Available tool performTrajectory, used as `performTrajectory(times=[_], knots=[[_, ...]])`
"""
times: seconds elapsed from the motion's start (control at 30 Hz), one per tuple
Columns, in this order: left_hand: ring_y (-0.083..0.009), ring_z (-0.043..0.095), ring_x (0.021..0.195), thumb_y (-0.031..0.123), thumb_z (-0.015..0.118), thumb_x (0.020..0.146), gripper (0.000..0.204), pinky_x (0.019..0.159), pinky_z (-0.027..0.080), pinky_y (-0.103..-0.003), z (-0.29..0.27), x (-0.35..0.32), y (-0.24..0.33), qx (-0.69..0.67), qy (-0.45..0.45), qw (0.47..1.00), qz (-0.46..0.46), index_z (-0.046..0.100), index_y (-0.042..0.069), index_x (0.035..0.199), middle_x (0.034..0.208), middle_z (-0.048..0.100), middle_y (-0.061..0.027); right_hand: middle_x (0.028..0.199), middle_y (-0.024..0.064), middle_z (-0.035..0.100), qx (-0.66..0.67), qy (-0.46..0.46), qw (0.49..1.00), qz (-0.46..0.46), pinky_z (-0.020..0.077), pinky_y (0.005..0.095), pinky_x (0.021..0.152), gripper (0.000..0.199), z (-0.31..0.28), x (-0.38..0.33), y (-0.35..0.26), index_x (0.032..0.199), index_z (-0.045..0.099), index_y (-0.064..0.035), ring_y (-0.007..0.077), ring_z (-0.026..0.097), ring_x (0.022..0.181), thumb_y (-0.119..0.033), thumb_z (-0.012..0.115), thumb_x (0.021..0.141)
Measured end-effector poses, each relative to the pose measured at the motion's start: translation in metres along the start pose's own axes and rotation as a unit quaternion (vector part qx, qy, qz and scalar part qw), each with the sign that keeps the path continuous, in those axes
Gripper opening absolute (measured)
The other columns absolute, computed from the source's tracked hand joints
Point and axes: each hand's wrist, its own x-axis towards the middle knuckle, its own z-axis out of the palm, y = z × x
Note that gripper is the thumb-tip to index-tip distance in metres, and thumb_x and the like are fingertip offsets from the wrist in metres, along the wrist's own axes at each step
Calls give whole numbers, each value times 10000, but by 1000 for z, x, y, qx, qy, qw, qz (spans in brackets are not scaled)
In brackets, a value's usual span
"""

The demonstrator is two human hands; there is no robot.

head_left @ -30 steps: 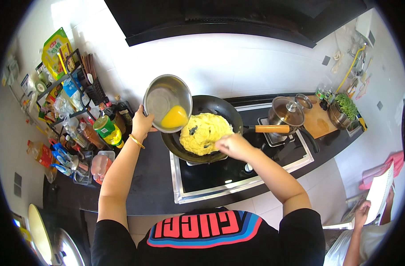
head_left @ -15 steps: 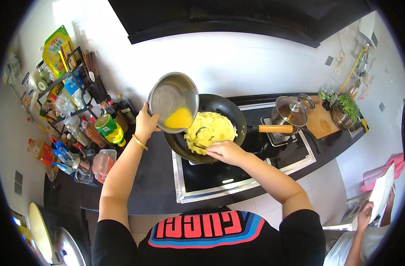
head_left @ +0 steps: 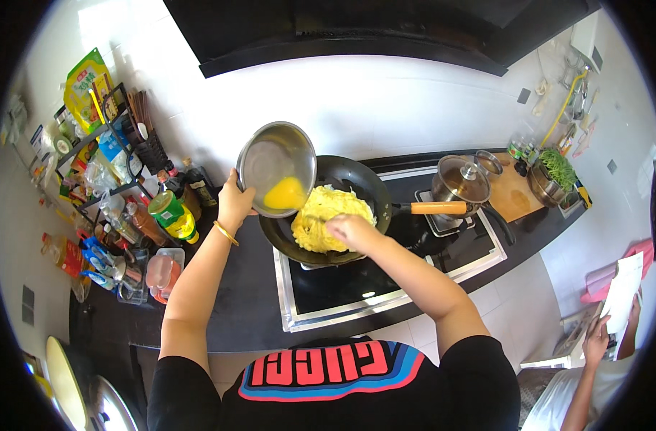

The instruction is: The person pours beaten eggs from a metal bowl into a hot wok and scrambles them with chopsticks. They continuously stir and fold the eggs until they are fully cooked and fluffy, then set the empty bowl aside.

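Note:
My left hand grips the rim of a steel mixing bowl. The bowl is tilted toward the wok, with yellow beaten egg pooled at its low side. Below and right of it, a dark wok sits on the stove and holds soft, partly set scrambled egg. Over the near right part of the egg is my right hand, its fingers closed on something I cannot make out. The wok's wooden handle points right.
A lidded glass-topped pot stands on the right burner, its dark handle toward me. Beyond lie a cutting board and a bowl of greens. Bottles and a condiment rack crowd the left. At lower right another person's hand holds white sheets.
My right hand has moved slightly left and up over the egg, which looks shifted and more gathered. The bowl stays tilted in my left hand; its egg pool is a little smaller.

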Motion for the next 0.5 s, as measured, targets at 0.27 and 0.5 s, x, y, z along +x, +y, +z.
performTrajectory(times=[0.27,0.5], knots=[[-234,662,628,57,527,731,689,456,556,-321,-7,8,-13,-26,-12,1000,-14,276,-92,1355,869,630,-226,697,150,593,61,-37,997,-3,473,404,638,179,-37,-18,-38,728,597,-36,329,592,668,-174,562,837],[-254,663,626,53,526,744,677,468,565,-328,-12,-1,-5,-19,8,1000,-14,280,-69,1363,934,620,-237,736,151,610,-50,-27,994,89,486,411,634,165,-39,-22,15,739,605,-52,340,599,690,-176,536,824]])
